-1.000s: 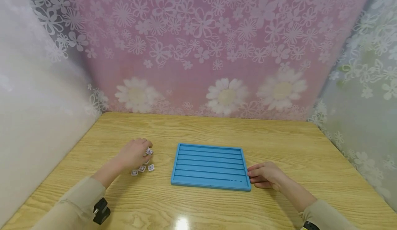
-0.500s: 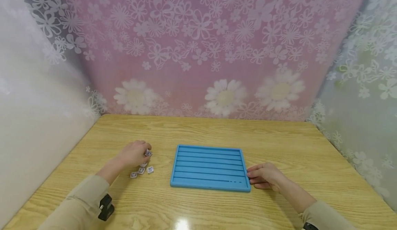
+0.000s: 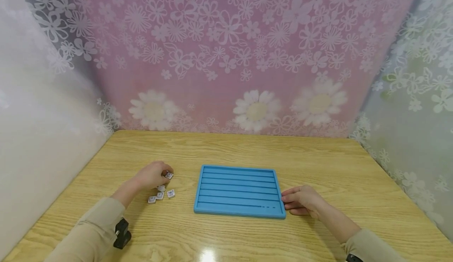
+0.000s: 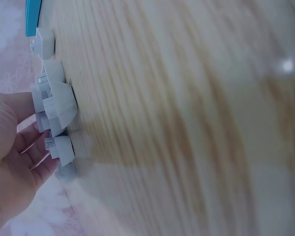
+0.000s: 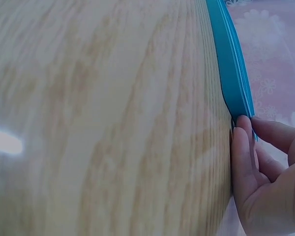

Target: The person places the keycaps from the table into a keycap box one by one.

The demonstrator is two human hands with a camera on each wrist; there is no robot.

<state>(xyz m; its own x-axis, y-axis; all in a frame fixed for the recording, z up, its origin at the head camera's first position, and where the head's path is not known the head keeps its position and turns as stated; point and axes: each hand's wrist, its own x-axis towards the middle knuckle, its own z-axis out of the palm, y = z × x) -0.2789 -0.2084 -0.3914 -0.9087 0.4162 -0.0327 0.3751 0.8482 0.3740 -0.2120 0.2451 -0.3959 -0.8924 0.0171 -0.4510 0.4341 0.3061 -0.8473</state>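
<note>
My left hand (image 3: 152,175) is at a small white square piece (image 3: 169,175), shaped like a keyboard keycap, with thumb and forefinger pinching it. More such white pieces (image 3: 171,193) lie close below the hand, one of them tilted under the fingers. In the left wrist view my left hand (image 4: 17,157) is curled against the row of pieces (image 4: 61,108), and its fingertips are partly hidden behind them. My right hand (image 3: 307,200) touches the right rim of a blue ridged tray (image 3: 233,214). In the right wrist view its fairly straight fingers (image 5: 242,152) rest against the tray's corner.
The tray lies flat on a light wood-grain table (image 3: 226,148), to the right of the white pieces. Floral cloth (image 3: 226,89) hangs along the back and both sides. A bright reflection shows near the table's front.
My left thumb and forefinger have shifted slightly around the white piece, which has turned a little. Nearby pieces have settled slightly. My right hand and the tray stay put.
</note>
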